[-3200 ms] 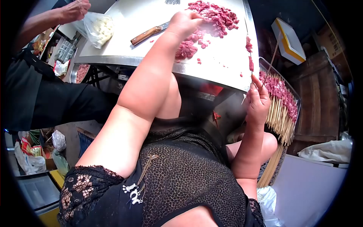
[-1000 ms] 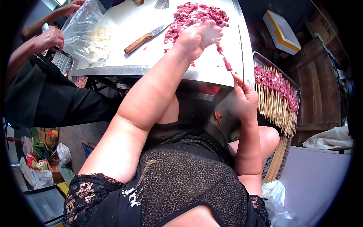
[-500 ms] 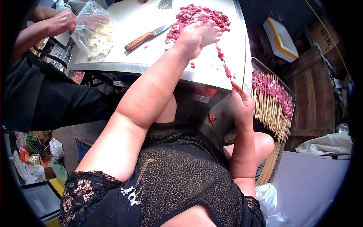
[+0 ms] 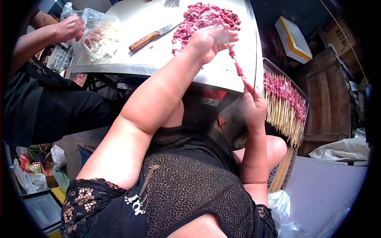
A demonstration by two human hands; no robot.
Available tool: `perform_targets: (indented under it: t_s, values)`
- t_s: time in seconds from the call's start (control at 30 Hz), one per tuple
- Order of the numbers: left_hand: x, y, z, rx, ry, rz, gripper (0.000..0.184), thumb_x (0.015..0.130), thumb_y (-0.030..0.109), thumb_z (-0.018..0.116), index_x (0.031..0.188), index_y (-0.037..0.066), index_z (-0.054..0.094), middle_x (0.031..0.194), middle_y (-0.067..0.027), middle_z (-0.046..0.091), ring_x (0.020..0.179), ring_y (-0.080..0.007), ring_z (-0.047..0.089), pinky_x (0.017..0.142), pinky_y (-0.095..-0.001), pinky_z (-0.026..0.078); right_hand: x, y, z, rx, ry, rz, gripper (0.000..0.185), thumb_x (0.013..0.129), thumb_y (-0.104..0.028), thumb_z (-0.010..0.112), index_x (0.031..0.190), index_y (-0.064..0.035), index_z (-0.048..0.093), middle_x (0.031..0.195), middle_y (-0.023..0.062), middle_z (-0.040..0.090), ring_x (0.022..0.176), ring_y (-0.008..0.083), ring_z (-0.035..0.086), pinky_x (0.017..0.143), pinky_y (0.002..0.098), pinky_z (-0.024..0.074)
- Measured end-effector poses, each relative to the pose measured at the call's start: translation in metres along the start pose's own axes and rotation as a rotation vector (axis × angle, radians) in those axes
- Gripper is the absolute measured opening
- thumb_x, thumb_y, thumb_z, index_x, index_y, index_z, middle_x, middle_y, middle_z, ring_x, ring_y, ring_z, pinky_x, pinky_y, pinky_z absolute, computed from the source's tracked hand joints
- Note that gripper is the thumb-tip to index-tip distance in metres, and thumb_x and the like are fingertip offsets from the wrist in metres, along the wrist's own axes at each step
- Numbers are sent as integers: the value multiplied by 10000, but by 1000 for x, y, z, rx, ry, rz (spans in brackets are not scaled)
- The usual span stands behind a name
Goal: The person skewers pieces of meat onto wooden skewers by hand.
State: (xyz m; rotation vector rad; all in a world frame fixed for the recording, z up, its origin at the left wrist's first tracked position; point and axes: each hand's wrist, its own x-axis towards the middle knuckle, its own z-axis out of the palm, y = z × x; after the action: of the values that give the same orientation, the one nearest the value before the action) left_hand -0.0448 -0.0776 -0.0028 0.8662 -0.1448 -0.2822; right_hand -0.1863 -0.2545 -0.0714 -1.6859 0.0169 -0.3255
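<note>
My right hand grips the lower end of a thin skewer, held tilted over the table's near right corner. Several pieces of red meat are threaded along that skewer. At its upper end, my left hand closes around the tip, where a piece of meat shows just below the fingers. What lies inside the palm is mostly hidden. Right behind my left hand spreads a pile of diced meat on the white table. A wooden-handled knife lies left of the pile.
A tray of loaded meat skewers stands right of the table, with bare sticks nearer me. At left, another person's hand is at a plastic bag with pale pieces. A white and yellow box sits at far right.
My left hand has shifted slightly right and down, its fingers now covering more of the skewer's upper end. The right hand stays nearly still. The other person's hand has moved slightly right over the bag.
</note>
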Motion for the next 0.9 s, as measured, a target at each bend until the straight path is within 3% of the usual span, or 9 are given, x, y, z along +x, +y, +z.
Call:
perform_targets:
  t_s: [0.1, 0.2, 0.37, 0.5, 0.6, 0.7, 0.8, 0.87, 0.9]
  values:
    - [0, -3, 0, 40, -51, -4, 233, 966, 142, 387, 1053, -5, 546, 1039, -169, 623, 1015, -285, 601, 884, -426, 495, 0, -2, 0, 5, -4, -23, 235, 879, -7, 556, 1100, -1, 635, 982, 23, 629, 900, 67, 543, 820, 204, 425]
    - [1, -1, -1, 105, -49, 1, 207, 953, 140, 436, 1066, 8, 549, 1030, -145, 627, 1015, -264, 602, 857, -404, 499, -1, 0, 2, 22, 8, -26, 235, 883, -19, 561, 1106, -15, 637, 883, -15, 608, 763, 36, 524, 698, 174, 428]
    - [3, 5, -2, 210, -49, 107, 181, 932, 114, 493, 1067, 8, 548, 1008, -134, 625, 982, -249, 613, 839, -380, 512, -1, 1, 4, 122, -2, 51, 243, 888, -35, 564, 1120, -46, 638, 710, -89, 489, 536, -19, 320, 475, 140, 249]
    - [3, 8, 0, 145, 24, 133, 214, 950, 135, 461, 1087, -19, 516, 1009, -164, 620, 935, -270, 630, 834, -357, 537, -2, 4, 0, 120, -42, 115, 237, 890, -40, 563, 1116, -29, 635, 799, -49, 569, 631, 4, 446, 558, 149, 363]
    - [2, 10, 1, 133, 49, 75, 227, 966, 142, 409, 1079, -26, 512, 1017, -181, 618, 943, -281, 628, 848, -379, 531, -1, 9, 2, 33, -4, 32, 235, 891, -45, 562, 1113, -12, 632, 948, 6, 619, 818, 45, 527, 723, 184, 429]
    - [0, 8, 2, 125, 37, 52, 249, 976, 151, 365, 1051, -26, 522, 1019, -192, 617, 954, -291, 624, 863, -396, 521, 0, 6, 5, 3, -2, 9, 235, 890, -45, 562, 1111, 0, 629, 1072, 44, 614, 974, 76, 518, 853, 215, 410]
    - [-4, 4, 7, 126, 68, 50, 237, 973, 153, 371, 1034, -8, 535, 1032, -184, 617, 974, -286, 620, 862, -395, 513, 1, 4, 8, -45, 22, -125, 213, 906, -65, 546, 1091, -22, 643, 799, -90, 529, 630, -21, 395, 555, 126, 314]
    - [-5, 3, 9, 101, 64, 46, 226, 972, 152, 377, 1030, 8, 542, 1043, -176, 619, 986, -276, 618, 850, -378, 511, 0, 1, 8, 64, 0, -27, 230, 903, -52, 548, 1113, -1, 626, 928, 12, 614, 819, 48, 531, 736, 178, 427]
    - [-4, 2, 8, 102, 64, 46, 226, 972, 152, 377, 1030, 8, 542, 1043, -176, 619, 986, -276, 618, 850, -378, 511, 0, -2, 8, 64, 1, -28, 230, 903, -52, 548, 1113, -1, 626, 928, 12, 614, 819, 48, 531, 736, 178, 427]
